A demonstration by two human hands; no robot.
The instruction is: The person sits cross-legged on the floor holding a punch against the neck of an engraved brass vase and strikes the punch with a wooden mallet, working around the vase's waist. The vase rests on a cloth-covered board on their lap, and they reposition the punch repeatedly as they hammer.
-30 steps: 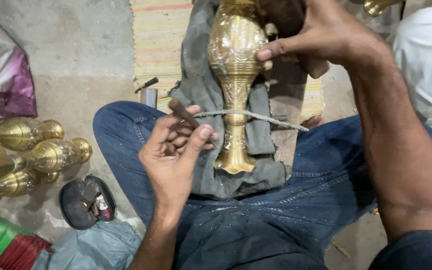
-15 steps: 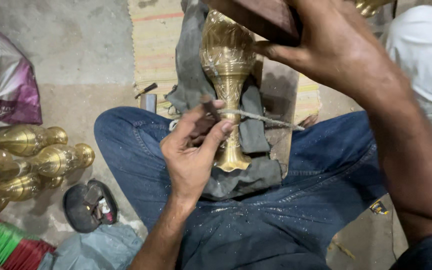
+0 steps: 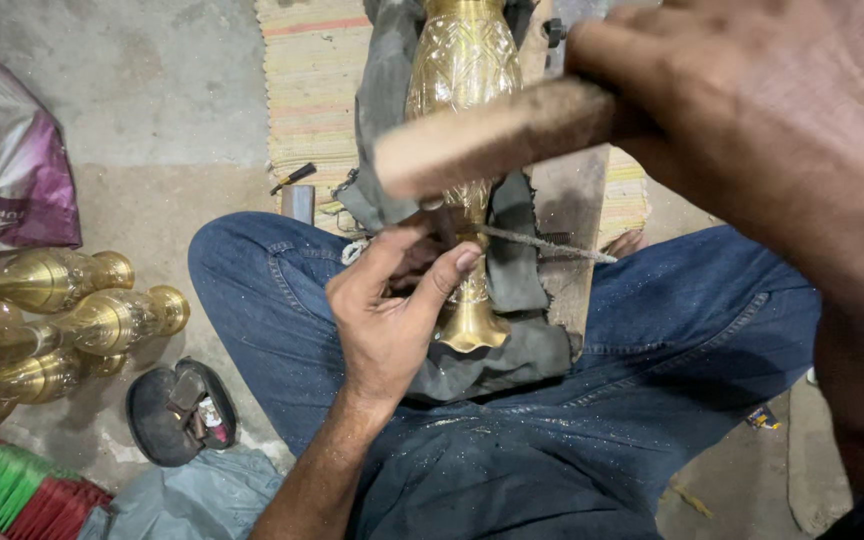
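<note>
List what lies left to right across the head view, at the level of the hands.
Purple bag → brass vases on the floor → left hand → brass vase on the lap → thin metal tool → right hand gripping a wooden handle.

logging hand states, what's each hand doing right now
Left hand: fingers closed on a thin metal tool set against the brass vase.
Right hand: closed around a wooden handle.

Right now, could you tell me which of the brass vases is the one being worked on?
The engraved brass vase lying on grey cloth across the lap, under the left hand; the other vases lie untouched on the floor.
</note>
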